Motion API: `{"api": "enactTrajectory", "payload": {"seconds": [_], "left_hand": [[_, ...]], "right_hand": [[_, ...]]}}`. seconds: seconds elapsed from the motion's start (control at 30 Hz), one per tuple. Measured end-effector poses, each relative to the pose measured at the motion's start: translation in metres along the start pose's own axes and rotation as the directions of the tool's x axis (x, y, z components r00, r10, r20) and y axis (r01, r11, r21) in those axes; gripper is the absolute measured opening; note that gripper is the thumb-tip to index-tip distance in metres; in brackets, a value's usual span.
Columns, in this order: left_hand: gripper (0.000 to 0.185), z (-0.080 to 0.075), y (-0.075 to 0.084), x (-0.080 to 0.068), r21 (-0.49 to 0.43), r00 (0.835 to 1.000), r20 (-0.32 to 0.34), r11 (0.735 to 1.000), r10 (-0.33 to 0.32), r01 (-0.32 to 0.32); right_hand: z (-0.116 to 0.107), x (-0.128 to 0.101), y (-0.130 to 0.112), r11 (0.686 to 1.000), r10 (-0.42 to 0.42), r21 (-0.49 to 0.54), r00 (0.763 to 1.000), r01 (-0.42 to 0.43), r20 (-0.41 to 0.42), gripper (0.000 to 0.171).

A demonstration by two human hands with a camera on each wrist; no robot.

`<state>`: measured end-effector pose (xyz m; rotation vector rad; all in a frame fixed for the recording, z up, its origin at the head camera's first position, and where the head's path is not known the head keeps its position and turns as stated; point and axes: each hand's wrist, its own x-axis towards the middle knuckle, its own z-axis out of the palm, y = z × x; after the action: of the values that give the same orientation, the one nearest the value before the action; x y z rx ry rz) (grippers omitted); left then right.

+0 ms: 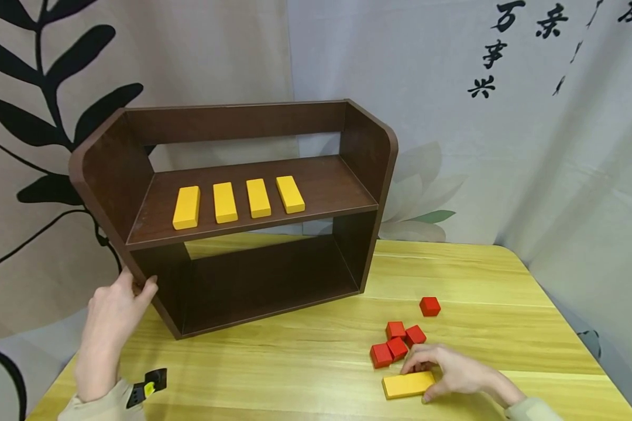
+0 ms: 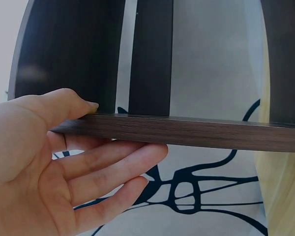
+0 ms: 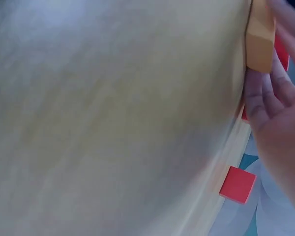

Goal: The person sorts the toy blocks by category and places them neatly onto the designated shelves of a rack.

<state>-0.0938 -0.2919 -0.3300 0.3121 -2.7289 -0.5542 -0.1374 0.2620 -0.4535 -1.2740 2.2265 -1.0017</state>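
Observation:
A dark brown two-tier shelf (image 1: 265,304) stands tilted in view on the table, with several yellow blocks (image 1: 225,203) in a row on its upper board. My left hand (image 1: 113,316) pinches the edge of its left side panel (image 2: 201,133), thumb on the inner face and fingers along the outside. At the front right, my right hand (image 1: 453,371) holds the right end of another yellow block (image 1: 406,386) lying low over the table, thumb at the near side and fingers at the far side. In the right wrist view the yellow block (image 3: 260,44) sits between thumb and fingers.
Several red cubes (image 1: 397,348) are clustered just beyond the right hand, and a single red cube (image 1: 429,306) lies farther back. The wooden table (image 1: 274,374) ends in an edge at the right. Printed curtains (image 1: 453,193) hang behind.

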Motion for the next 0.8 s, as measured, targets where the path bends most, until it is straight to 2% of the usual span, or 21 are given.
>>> {"api": "enactTrajectory", "payload": {"seconds": [0.27, 0.47, 0.8], "left_hand": [[0.031, 0.000, 0.000, -0.001, -0.003, 1.000, -0.002, 1.000, -0.003, 0.003], [0.032, -0.001, -0.001, 0.000, -0.003, 1.000, 0.008, 1.000, -0.006, 0.006], [0.034, -0.001, 0.000, 0.000, -0.002, 1.000, 0.024, 1.000, -0.012, 0.012]], "right_hand": [[0.002, 0.001, 0.001, 0.999, -0.034, -0.029, 0.999, 0.033, -0.030, 0.037], [0.001, 0.006, -0.007, 0.995, -0.056, -0.089, 0.997, 0.051, -0.054, 0.039], [-0.013, 0.022, -0.022, 0.987, -0.097, -0.143, 0.986, 0.078, -0.133, 0.040]]}}
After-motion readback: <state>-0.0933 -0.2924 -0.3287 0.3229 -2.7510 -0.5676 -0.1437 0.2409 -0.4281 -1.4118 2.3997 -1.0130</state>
